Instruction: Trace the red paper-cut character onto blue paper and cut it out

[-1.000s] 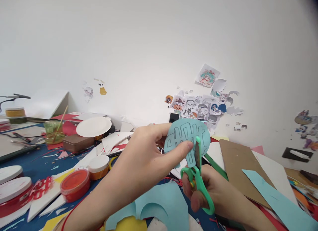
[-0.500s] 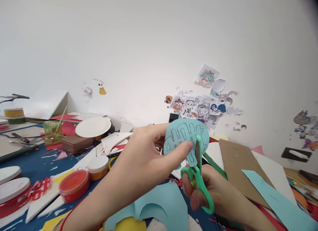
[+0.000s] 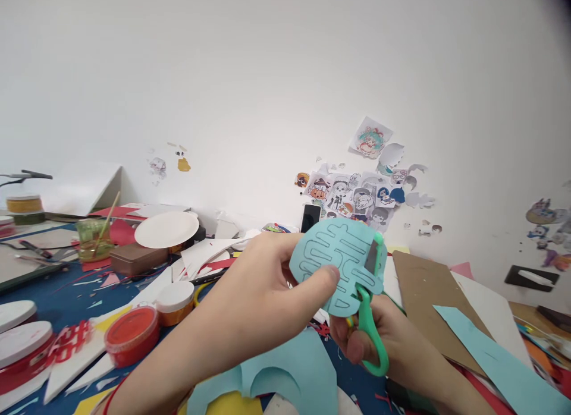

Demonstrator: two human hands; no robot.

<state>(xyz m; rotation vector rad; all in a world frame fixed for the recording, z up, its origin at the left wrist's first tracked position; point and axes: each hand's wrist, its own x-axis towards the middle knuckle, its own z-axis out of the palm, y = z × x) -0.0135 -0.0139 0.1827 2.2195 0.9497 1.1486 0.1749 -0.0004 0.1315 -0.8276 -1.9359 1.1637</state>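
Observation:
Between the thumb and fingers of my left hand [image 3: 279, 278] is a rounded piece of light blue paper [image 3: 341, 236] with a character outlined on it in dark pen. My right hand [image 3: 370, 332] grips green-handled scissors [image 3: 372, 332], fingers through the loops. Their blades lie at the right part of the paper, one across its front face, its green tip near the upper right edge. The other blade is hidden behind the paper. Below my hands rests a light blue paper offcut [image 3: 294, 367] with curved cutouts.
Paint jars, one with red paint [image 3: 132, 335], stand at left beside a red paper cutout [image 3: 74, 340]. Behind are a white paper plate [image 3: 166, 229], a brown box [image 3: 139, 257] and a phone [image 3: 311, 217]. Brown cardboard [image 3: 435, 302] and a blue paper strip [image 3: 504, 361] lie right.
My left hand has turned and shifted the blue paper slightly, showing more of its outline. The scissors now sit farther right on the paper, with their tip near its right edge.

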